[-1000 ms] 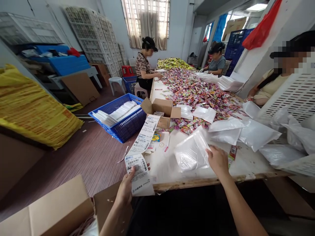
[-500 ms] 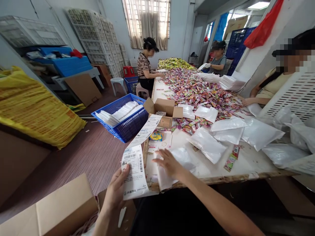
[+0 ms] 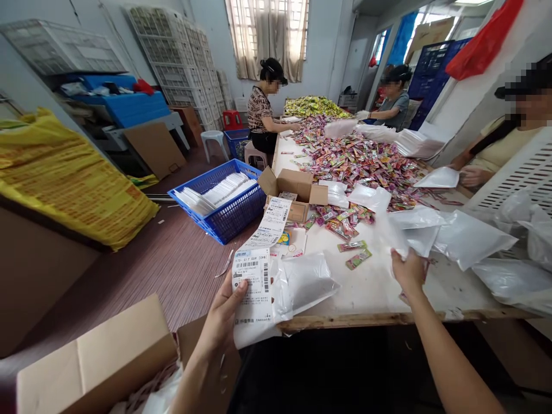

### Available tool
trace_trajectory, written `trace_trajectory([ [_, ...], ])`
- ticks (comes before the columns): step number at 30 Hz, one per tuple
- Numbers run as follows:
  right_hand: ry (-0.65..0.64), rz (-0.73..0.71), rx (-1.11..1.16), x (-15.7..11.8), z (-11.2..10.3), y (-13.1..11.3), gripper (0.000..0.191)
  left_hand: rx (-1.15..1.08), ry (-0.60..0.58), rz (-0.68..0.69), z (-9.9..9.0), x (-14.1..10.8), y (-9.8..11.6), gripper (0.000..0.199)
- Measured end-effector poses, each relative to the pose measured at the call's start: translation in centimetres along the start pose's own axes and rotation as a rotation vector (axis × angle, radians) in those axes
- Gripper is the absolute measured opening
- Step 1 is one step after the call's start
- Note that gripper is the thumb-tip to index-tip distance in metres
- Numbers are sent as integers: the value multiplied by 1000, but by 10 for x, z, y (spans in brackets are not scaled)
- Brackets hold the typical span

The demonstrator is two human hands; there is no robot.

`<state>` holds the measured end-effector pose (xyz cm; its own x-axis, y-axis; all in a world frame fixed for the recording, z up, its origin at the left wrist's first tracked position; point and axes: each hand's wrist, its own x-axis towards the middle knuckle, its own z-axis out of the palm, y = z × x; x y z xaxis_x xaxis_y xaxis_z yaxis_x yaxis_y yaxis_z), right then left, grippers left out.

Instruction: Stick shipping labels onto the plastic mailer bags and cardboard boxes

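Note:
My left hand (image 3: 228,305) pinches a strip of printed labels (image 3: 254,287) at the table's near left edge. The strip runs up to a small open carton (image 3: 295,192). Beside the labels lies a filled white pouch (image 3: 306,282). To the right, my right hand (image 3: 407,270) is closed on a white pouch (image 3: 390,230), which is blurred by motion. Two small candy packets (image 3: 357,259) lie between my hands. More white pouches (image 3: 474,236) rest right of my right hand.
A blue basket (image 3: 219,218) of white envelopes stands left of the table. A large heap of small packets (image 3: 357,155) covers the table's middle. Three people sit around the table. An open cardboard box (image 3: 95,356) is at the lower left.
My right hand has moved right from beside the labels and now grips a white pouch, lifting it. Two packets there are uncovered. My left hand still holds the labels. The view has shifted slightly.

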<state>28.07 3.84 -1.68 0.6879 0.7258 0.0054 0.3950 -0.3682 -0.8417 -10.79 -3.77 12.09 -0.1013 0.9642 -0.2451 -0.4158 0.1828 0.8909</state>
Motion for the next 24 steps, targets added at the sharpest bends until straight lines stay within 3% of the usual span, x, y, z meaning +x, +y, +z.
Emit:
trace_trajectory([
  [2,6,58,175,-25,5,-5,46,13,-17,15,1,3,-2,67],
  [4,-103,204,569,-64,16,-11,44,33,-27,29,3,5,-4,68],
  [7,-462,616,1157,-129,26,-17,35,77,-60,36,4,5,-5,67],
  [9,-761,821,1172,-167,21,-22,33,126,-97,56,4,0,-5,59],
  [10,-905,834,1103,-182,14,-26,36,165,-121,74,3,-4,-6,52],
  [11,-1019,770,1020,-194,6,-32,39,222,-156,93,3,-9,-6,44],
  [13,-1091,449,885,-210,-12,-48,43,375,-295,124,3,-22,-8,26],
  [15,-975,12,800,-217,-25,-68,56,550,-499,135,6,-35,-9,19],
  [17,-745,-376,697,-219,-31,-86,65,677,-610,131,8,-43,-11,19],
  [19,-520,-671,572,-219,-27,-97,51,685,-567,103,8,-46,-13,17],
  [21,-394,-882,478,-220,-17,-102,35,514,-530,-6,7,-44,-16,31],
  [24,-407,-1104,429,-229,0,-105,28,142,-460,-320,9,-33,-20,50],
])
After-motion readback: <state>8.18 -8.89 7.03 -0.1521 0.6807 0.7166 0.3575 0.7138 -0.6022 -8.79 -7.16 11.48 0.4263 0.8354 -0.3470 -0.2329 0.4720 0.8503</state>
